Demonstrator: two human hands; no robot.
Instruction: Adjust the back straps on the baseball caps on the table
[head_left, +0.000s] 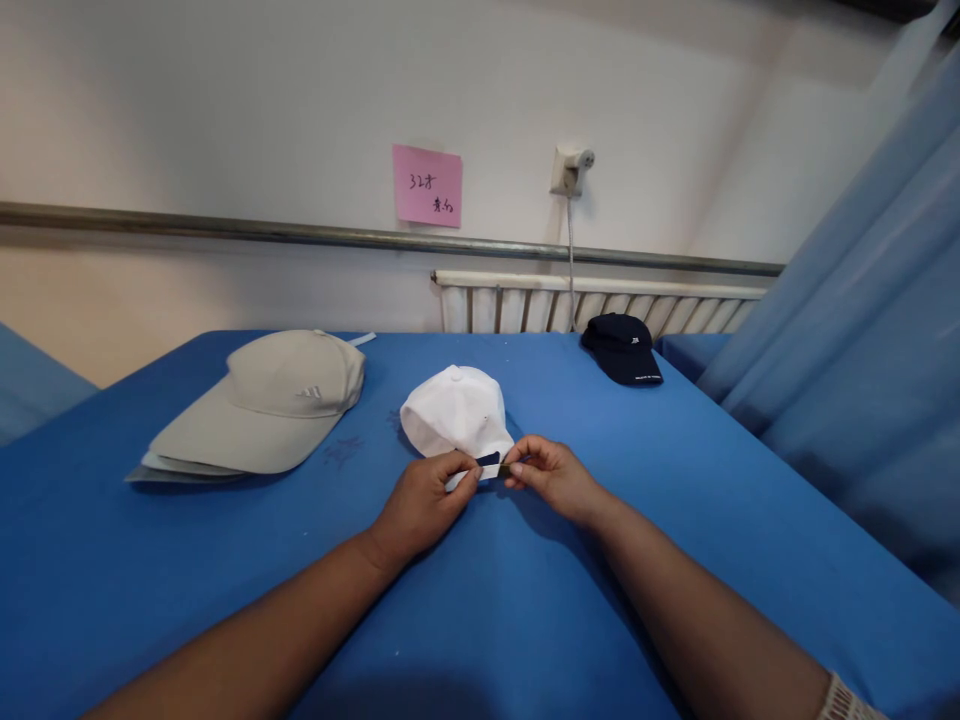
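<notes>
A white baseball cap (459, 405) rests on the blue-covered table with its back opening turned toward me. My left hand (429, 500) pinches the white back strap (489, 472) of this cap between thumb and fingertips. Close beside it, my right hand (551, 475) is closed on the strap's other end, at a small dark buckle (505, 470). The fingertips of both hands cover parts of the strap and buckle. The cap's brim is hidden behind its crown.
To the left lies a stack of caps with a beige cap (281, 375) on top. A navy cap (621, 345) sits at the back right of the blue table (480, 620). Behind stand a radiator (525, 300), a metal rail (300, 230) and a wall socket (568, 172). A blue curtain (862, 270) hangs at right.
</notes>
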